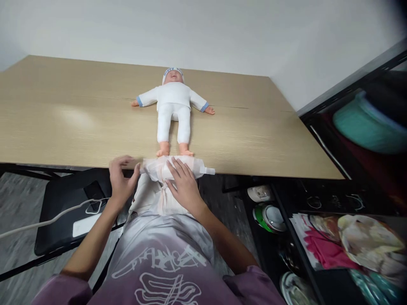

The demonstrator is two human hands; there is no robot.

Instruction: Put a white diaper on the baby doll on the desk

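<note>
A white diaper (pixel 152 169) lies spread over the table's front edge and hangs down toward my lap, with a tab sticking out at its right end. My right hand (pixel 184 186) rests flat on it, fingers stretched out. At the diaper's left end is my left hand (pixel 122 180), thumb and fingers apart and slightly blurred; nothing shows between them. Just beyond the diaper a baby doll (pixel 173 97) in white clothes and a cap lies on its back, arms spread, feet pointing toward me and close to the diaper.
The wooden table (pixel 79 123) reaches back to a white wall. To the left, a black chair (pixel 60 212) holds a phone, a white device and a cable. Dark shelves (pixel 305 262) at right carry containers, pink cloth (pixel 327 248) and bags, with a teal basin (pixel 370 125) above.
</note>
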